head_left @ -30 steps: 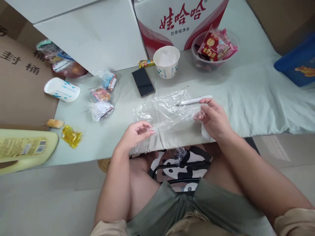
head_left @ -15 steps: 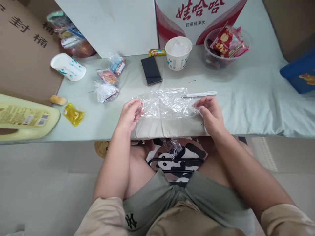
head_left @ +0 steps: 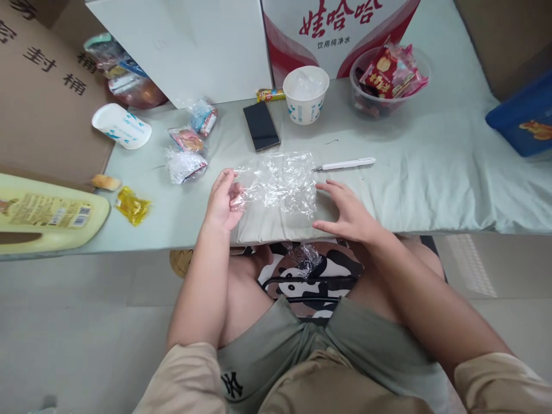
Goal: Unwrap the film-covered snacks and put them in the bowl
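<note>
A crinkled sheet of clear plastic wrap lies over the near middle of the cloth-covered table. My left hand pinches its left end between thumb and fingers. At the wrap's right edge my right hand is open, thumb and fingers spread apart around that side, with nothing visibly gripped. A white pen-like tool with a thin dark tip rests just beyond my right hand. More crumpled clear film sits below the table edge, between my legs.
A phone, a paper cup with clear plastic inside and a bowl of snack packets stand farther back. To the left are wrapped snacks, a tipped paper cup, a yellow wrapper and a large pale-yellow bottle.
My right hand has let go of the wrap's right end and opened, shifting left and nearer to me. The wrap's right end has drawn in leftward. My left hand keeps its pinch.
</note>
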`<state>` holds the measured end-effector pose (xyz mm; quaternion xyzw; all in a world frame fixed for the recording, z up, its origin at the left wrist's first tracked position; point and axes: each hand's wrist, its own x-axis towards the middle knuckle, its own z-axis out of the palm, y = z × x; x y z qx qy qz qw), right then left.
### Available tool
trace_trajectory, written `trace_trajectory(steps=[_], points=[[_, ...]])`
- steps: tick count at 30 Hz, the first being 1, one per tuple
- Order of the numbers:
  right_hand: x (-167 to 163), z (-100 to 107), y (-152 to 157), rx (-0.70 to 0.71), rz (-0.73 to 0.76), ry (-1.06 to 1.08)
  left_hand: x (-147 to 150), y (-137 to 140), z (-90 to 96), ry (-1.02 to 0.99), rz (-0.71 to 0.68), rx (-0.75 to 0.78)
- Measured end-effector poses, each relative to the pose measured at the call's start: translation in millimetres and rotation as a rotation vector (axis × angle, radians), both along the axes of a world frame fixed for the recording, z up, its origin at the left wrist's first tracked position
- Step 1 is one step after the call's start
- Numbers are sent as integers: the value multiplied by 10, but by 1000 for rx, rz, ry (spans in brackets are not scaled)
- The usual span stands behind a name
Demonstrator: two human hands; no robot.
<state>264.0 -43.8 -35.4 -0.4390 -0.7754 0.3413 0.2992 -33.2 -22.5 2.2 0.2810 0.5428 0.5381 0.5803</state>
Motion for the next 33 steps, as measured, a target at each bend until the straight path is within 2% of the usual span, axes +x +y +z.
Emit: trace_trajectory(steps=[2, 5, 10, 14, 16, 18, 22, 27, 30, 33], points=[[-72, -23, 21, 16, -49, -53, 24, 2, -11, 22, -19, 20], [-162, 7, 46, 3, -143, -7, 70, 9, -30, 93, -37, 56], [-161, 158, 25, -134, -319, 69, 68, 25, -95, 221, -43, 124], [-138, 94, 15, 47, -416, -134, 51, 23, -174, 371, -140, 179], [-147, 29, 19, 102, -413, -218, 59, 23, -208, 443, -172, 223], [-158, -9, 18, 100, -373, -213, 73, 26, -233, 489, -190, 257], [-173, -12, -6, 99, -354, -155, 84, 22, -252, 489, -201, 301], [-182, -95, -18, 130, -349, -240, 58, -18, -242, 533, -187, 368], [-175, -106, -6, 172, -361, -126, 45, -31, -229, 628, -99, 358], [-157, -9, -8, 156, -384, 47, 52, -25, -204, 655, -42, 361]])
